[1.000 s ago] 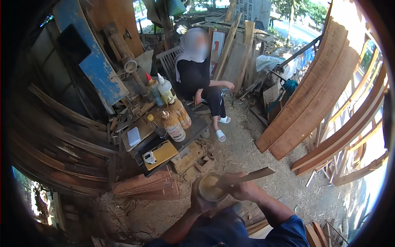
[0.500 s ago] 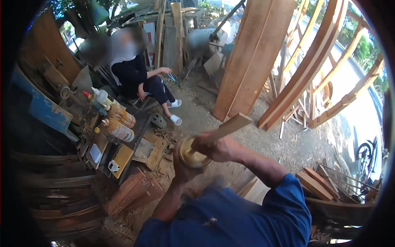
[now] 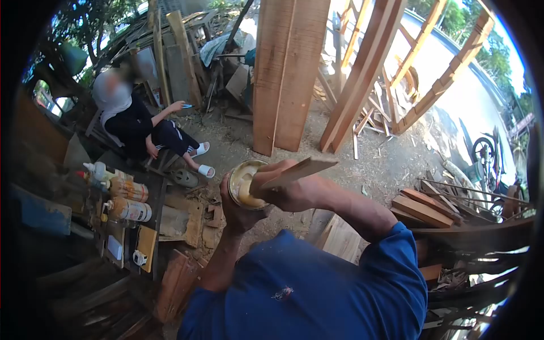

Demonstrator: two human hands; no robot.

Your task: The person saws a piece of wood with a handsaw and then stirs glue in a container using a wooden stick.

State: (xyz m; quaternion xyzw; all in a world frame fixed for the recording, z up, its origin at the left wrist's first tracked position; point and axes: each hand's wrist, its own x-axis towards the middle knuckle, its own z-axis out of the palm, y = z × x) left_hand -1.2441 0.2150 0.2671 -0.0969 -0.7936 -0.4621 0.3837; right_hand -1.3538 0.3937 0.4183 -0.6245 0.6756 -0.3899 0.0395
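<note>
Leftward in my view has slid the desk (image 3: 159, 207). I see the left hand (image 3: 237, 215) cupped round the jar (image 3: 236, 173) before the blue shirt (image 3: 323, 289), likely steadying it, while the right hand (image 3: 290, 190) grips a wooden stick (image 3: 306, 169) above its mouth.

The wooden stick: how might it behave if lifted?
The stick looks thin and straight, so probably stiff and fairly light. The right hand holds it over a can of pale, wet-looking stuff, so its hidden end may be slippery.
</note>
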